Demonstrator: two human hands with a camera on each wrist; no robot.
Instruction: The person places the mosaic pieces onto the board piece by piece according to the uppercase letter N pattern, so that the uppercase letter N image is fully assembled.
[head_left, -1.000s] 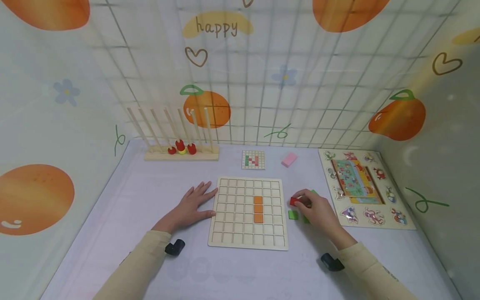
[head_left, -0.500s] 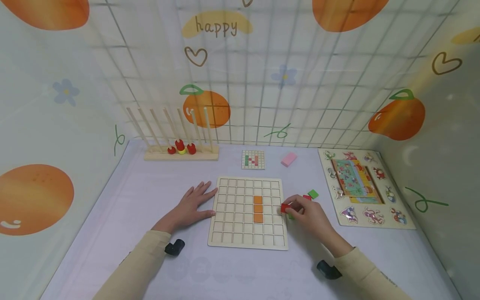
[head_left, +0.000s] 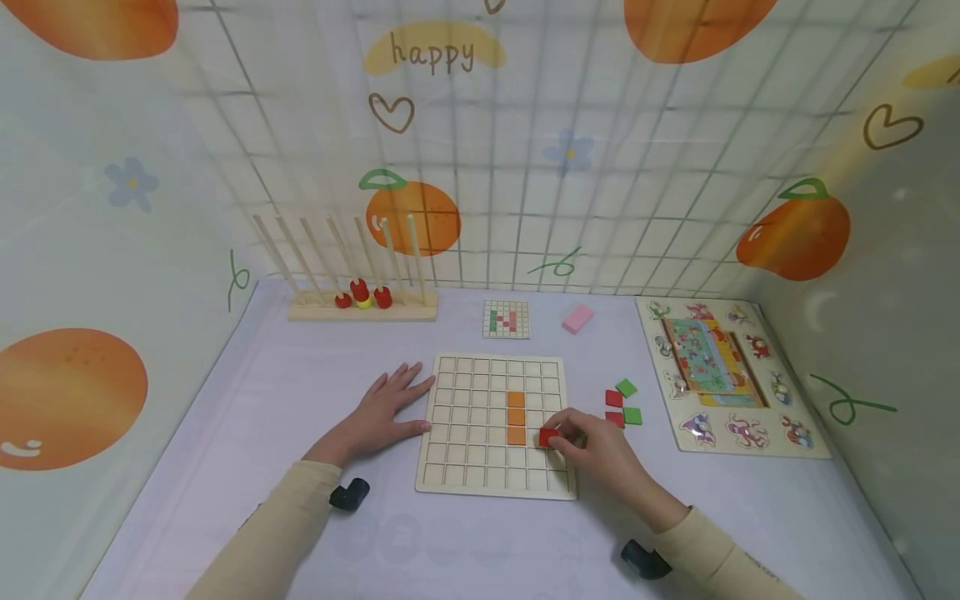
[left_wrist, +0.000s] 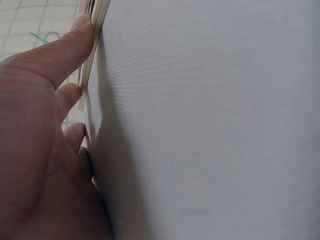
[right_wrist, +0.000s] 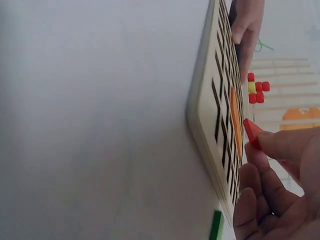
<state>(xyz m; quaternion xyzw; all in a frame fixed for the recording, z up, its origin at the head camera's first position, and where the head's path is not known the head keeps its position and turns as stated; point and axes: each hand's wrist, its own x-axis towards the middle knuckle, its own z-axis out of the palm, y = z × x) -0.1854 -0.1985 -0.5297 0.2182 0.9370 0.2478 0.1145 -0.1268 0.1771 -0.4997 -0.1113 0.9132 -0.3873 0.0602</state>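
Observation:
My right hand (head_left: 596,446) pinches a red square tile (head_left: 548,437) between thumb and fingertips, over the right part of a wooden grid board (head_left: 465,479). In the right wrist view the tile (right_wrist: 253,133) is tilted and stands just off the board's surface. Three orange tiles (head_left: 516,417) lie in one column of the board. Flat on the table, my left hand (head_left: 378,417) has its fingers spread, with thumb and a fingertip touching the board's left edge; in the left wrist view the thumb (left_wrist: 60,52) rests against that edge.
Right of the board lie loose red tiles (head_left: 614,398) and green tiles (head_left: 632,416). Behind it are a small pattern card (head_left: 507,320) and a pink block (head_left: 578,319). A peg rack (head_left: 363,312) with beads stands back left; a picture puzzle board (head_left: 705,429) lies at right.
The right hand has carried the red tile leftward and toward the person, from the loose tiles to above the board, uncovering those tiles. My left hand has stayed still.

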